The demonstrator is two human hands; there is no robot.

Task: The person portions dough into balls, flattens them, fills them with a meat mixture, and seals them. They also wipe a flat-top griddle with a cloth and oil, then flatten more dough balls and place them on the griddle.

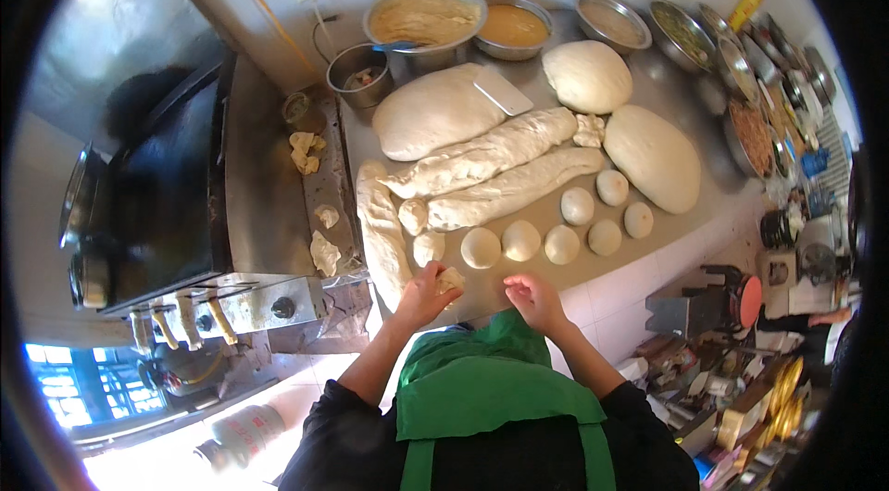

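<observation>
At the table's near edge, my left hand (424,300) has its fingers round a small lump of dough (450,282). My right hand (536,300) is a short way to the right, fingers loosely bent and apart, holding nothing. Beyond the hands, several smooth round dough balls (481,248) sit on the metal table (482,306). Two long rolls of dough (519,187) lie behind them, and another dough strip (381,227) runs along the left edge. Larger dough masses (652,157) rest farther back, one with a white scraper (503,91) on it.
Metal bowls (375,25) of batter and fillings line the wall. To the left stands a black griddle (153,185) with knobs in front; dough scraps (324,253) lie beside it. A stool with a red round top (751,301) and cluttered goods (732,398) occupy the right side.
</observation>
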